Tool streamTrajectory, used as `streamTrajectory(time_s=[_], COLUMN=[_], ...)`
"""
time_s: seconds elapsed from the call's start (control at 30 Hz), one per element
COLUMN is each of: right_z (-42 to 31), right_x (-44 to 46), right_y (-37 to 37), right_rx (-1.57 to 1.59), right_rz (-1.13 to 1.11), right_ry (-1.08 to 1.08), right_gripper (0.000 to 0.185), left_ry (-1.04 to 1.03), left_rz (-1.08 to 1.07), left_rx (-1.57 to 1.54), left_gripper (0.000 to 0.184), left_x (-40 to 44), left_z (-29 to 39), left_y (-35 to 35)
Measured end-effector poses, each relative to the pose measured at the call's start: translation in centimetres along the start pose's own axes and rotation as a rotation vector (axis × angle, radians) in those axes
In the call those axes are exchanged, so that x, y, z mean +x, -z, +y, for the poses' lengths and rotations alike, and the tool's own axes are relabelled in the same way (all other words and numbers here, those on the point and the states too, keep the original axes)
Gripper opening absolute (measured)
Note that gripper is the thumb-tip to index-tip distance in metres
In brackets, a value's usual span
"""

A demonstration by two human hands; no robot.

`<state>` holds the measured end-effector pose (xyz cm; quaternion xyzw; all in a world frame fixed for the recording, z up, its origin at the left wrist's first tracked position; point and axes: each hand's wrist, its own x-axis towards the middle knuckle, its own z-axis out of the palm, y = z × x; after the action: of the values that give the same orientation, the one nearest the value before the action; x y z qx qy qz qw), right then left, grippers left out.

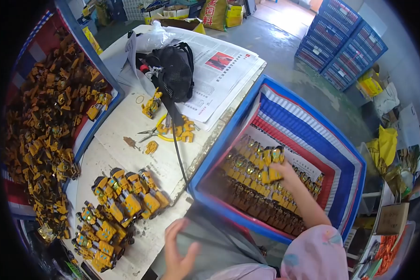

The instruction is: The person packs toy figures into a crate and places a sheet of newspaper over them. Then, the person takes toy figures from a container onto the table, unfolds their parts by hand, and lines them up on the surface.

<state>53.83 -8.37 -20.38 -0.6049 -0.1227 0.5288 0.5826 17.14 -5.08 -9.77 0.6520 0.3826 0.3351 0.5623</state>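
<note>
Yellow toy figure [272,174] is inside the blue crate [232,132] off the counter's right edge, over upright rows of similar toys [247,177], right hand [285,171] grip pinching it; can't make out whether a second one is in there too. Left hand [179,252] blurred, grip spread, by the near right edge of the counter [112,147]. Toy vehicles [130,198] grouped at counter's near left, pliers [149,134] mid-counter, black mesh bag [178,70] on newspapers [219,74] toward far edge, heaped bin [116,93] along left edge.
</note>
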Motion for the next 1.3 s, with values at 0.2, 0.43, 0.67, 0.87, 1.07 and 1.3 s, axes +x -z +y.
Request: streamTrajectory(time_s=[0.2,0.43,0.67,0.87,1.07,1.3], right_z=[4.4,8.7,7.7,5.2,7.2,9.8], right_x=[21.3,35.1,30.4,21.9,23.4,23.4], right_y=[10.8,13.2,12.8,15.5,17.7,13.4], right_rx=[-0.583,-1.111,-0.849,-0.607,-0.846,-1.681], right_rz=[0.026,-0.158,0.137,0.276,0.192,0.499], right_ry=[0.164,0.607,0.659,0.217,0.183,0.499], right_gripper=[0.072,0.062,0.044,0.042,0.029,0.023], left_ry=[0.132,0.309,0.375,0.351,0.311,0.168], left_rz=[0.007,0.11,0.185,0.213,0.098,0.039], left_rx=[0.122,0.045,0.053,0.099,0.094,0.301], left_gripper=[0.04,0.026,0.023,0.019,0.019,0.027], left_x=[-3.4,-2.5,-2.4,-3.9,-3.1,-3.2], left_z=[-1.1,-1.6,-1.8,-2.0,-1.5,0.1], left_y=[3.0,1.9,1.6,1.8,1.2,2.1])
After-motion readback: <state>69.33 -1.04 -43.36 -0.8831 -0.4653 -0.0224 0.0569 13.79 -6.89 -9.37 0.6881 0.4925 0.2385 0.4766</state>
